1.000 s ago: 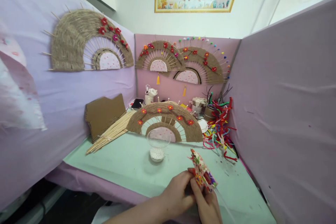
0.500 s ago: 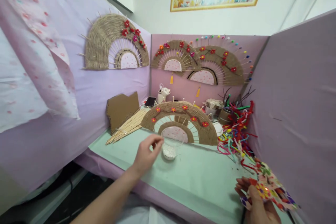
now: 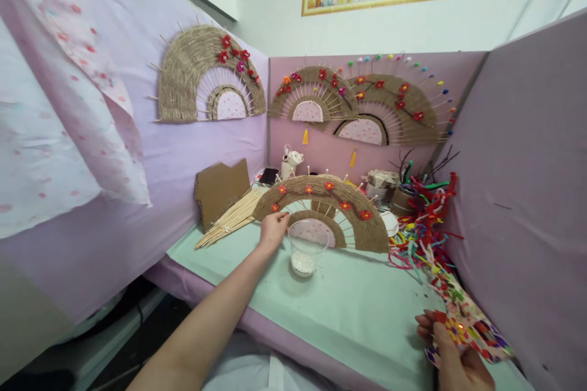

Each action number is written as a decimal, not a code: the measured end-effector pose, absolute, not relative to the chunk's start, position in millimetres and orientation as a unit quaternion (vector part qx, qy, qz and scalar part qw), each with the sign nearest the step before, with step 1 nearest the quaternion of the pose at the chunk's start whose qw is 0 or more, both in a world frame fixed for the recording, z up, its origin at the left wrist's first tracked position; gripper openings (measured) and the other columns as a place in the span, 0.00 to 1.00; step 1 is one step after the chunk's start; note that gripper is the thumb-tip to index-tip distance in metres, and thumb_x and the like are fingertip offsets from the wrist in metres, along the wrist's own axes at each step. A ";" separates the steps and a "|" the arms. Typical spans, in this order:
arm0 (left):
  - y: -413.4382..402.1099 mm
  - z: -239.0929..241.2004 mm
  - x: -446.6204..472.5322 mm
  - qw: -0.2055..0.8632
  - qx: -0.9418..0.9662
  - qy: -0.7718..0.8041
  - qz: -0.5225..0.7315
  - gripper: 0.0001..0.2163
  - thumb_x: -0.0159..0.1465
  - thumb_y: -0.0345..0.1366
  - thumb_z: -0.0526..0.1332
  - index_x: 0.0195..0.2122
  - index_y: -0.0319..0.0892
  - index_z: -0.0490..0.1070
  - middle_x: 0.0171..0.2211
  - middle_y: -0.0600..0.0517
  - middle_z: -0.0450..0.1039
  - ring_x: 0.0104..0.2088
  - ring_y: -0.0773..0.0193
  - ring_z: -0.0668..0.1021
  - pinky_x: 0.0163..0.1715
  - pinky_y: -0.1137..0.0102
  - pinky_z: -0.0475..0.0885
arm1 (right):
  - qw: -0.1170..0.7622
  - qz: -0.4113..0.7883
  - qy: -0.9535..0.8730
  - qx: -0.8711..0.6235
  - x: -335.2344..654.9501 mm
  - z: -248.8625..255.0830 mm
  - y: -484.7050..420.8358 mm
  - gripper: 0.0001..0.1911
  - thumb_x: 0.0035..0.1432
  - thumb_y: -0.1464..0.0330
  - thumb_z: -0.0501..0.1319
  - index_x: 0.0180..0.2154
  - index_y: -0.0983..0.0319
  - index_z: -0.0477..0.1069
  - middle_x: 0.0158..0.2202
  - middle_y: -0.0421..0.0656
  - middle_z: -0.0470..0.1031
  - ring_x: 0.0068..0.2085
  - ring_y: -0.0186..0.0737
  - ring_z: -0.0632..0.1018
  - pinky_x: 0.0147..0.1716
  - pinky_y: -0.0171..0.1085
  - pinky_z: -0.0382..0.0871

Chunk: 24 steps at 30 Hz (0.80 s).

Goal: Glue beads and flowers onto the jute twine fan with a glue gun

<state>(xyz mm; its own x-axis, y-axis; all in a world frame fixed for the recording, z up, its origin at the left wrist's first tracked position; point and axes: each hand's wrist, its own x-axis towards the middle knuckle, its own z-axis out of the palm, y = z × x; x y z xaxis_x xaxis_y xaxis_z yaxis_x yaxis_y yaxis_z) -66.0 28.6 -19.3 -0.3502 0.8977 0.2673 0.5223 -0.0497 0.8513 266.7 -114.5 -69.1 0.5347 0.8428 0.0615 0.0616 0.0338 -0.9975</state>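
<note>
My left hand (image 3: 272,230) reaches across the green tabletop (image 3: 348,299) and its fingertips touch the lower left edge of a woven jute fan (image 3: 321,211) with red flowers that stands on the table. Just right of that hand sits a clear plastic cup (image 3: 306,249) holding small white beads. My right hand (image 3: 452,354) is at the bottom right, its fingers closed on a folded piece of colourful flowered paper (image 3: 468,321).
A cardboard piece (image 3: 222,189) and a bundle of wooden sticks (image 3: 229,223) lie at the left. Coloured pipe cleaners (image 3: 424,226) pile up at the right. Purple fabric walls enclose the table, with more woven fans (image 3: 206,73) hung on them.
My left hand has let go of the flowered paper and reached forward to the standing fan. My right hand carried the paper to the right. The view swung left.
</note>
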 end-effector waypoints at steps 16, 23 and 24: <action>52.9 -35.6 -64.5 0.289 0.524 0.618 0.510 0.14 0.59 0.43 0.59 0.35 0.37 0.75 0.20 0.51 0.74 0.25 0.63 0.75 0.29 0.72 0.67 | 0.593 0.327 -0.332 -0.656 265.0 -78.5 -109.1 0.28 0.43 0.49 0.64 0.38 0.65 0.73 0.38 0.48 0.79 0.45 0.52 0.76 0.51 0.48 0.65; 57.6 -37.5 -63.7 0.340 0.498 0.595 0.531 0.10 0.62 0.38 0.56 0.30 0.37 0.70 0.11 0.58 0.64 0.12 0.70 0.64 0.17 0.75 0.58 | 0.588 0.311 -0.358 -0.655 273.2 -95.2 -103.7 0.31 0.43 0.46 0.63 0.38 0.65 0.74 0.40 0.49 0.78 0.45 0.53 0.76 0.53 0.50 0.62; 58.1 -37.6 -64.4 0.343 0.494 0.593 0.536 0.09 0.63 0.38 0.56 0.30 0.38 0.69 0.11 0.58 0.64 0.12 0.70 0.64 0.17 0.75 0.57 | 0.589 0.310 -0.358 -0.655 272.7 -94.3 -103.5 0.31 0.43 0.45 0.63 0.38 0.65 0.74 0.40 0.49 0.78 0.45 0.53 0.76 0.53 0.50 0.63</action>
